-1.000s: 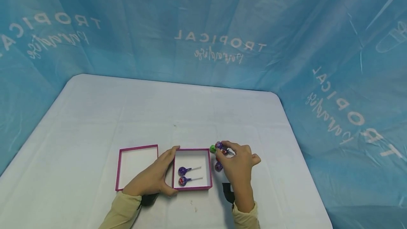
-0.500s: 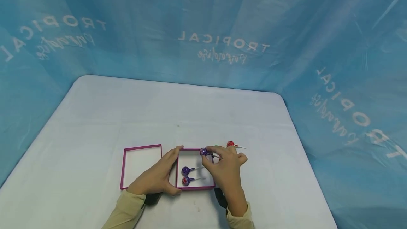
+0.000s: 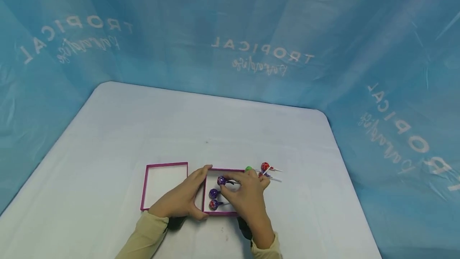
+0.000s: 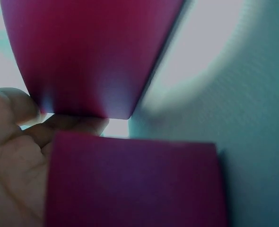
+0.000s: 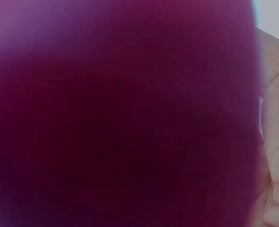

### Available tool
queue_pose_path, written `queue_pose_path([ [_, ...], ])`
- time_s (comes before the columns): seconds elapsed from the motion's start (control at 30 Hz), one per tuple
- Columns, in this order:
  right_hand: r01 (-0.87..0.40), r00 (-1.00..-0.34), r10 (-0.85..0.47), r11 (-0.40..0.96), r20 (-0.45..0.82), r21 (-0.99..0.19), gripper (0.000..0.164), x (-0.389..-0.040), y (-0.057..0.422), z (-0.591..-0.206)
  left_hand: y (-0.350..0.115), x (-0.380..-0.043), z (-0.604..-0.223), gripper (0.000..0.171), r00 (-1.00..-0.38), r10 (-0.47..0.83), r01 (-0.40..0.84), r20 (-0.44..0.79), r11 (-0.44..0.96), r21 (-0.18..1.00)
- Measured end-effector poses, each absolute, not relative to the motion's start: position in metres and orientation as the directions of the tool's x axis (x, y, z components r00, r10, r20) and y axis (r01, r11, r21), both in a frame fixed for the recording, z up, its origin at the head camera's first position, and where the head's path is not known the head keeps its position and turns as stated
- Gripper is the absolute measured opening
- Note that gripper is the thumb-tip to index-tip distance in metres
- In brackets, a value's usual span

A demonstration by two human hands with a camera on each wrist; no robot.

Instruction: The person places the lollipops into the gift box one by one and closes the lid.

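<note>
An open white box with magenta edges (image 3: 225, 169) stands before me. My left hand (image 3: 181, 200) grips its left side, thumb at the front corner and fingers at the back corner. My right hand (image 3: 248, 196) pinches a purple-wrapped lollipop (image 3: 221, 180) between thumb and forefinger, over the back part of the box. In front of it, two lollipops lie in the box side by side: one purple (image 3: 214, 194), one purple and red (image 3: 213, 204), their sticks partly hidden by the right hand. A magenta box wall (image 5: 120, 118) fills most of the right wrist view.
Left of the box lies a matching shallow lid (image 3: 167, 165), partly behind the left hand. Beyond the right hand are a red lollipop (image 3: 264, 166), a green one (image 3: 248, 168) and another partly covered one. A blue printed curtain (image 3: 194, 19) surrounds the white table (image 3: 187, 127).
My right hand has picked the purple lollipop from the group at the right and carried it left, over the box. The left hand has stayed on the box; the head view has shifted slightly.
</note>
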State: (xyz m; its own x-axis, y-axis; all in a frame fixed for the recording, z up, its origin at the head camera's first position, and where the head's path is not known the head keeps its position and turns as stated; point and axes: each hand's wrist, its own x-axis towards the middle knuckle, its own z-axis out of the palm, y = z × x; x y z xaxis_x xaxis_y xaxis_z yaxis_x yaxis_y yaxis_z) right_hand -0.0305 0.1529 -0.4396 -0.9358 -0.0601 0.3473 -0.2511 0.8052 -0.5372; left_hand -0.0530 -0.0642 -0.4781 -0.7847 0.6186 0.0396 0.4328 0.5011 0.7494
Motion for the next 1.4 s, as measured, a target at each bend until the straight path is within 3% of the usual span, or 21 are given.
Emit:
queue_pose_path([
  [1.4,-0.245,-0.961,-0.175,0.899,0.216,-0.363,0.021,-0.038,0.146,-0.464,-0.063,-0.054,-0.477,0.134,-0.777,0.629,0.416,0.000,0.513,0.751],
])
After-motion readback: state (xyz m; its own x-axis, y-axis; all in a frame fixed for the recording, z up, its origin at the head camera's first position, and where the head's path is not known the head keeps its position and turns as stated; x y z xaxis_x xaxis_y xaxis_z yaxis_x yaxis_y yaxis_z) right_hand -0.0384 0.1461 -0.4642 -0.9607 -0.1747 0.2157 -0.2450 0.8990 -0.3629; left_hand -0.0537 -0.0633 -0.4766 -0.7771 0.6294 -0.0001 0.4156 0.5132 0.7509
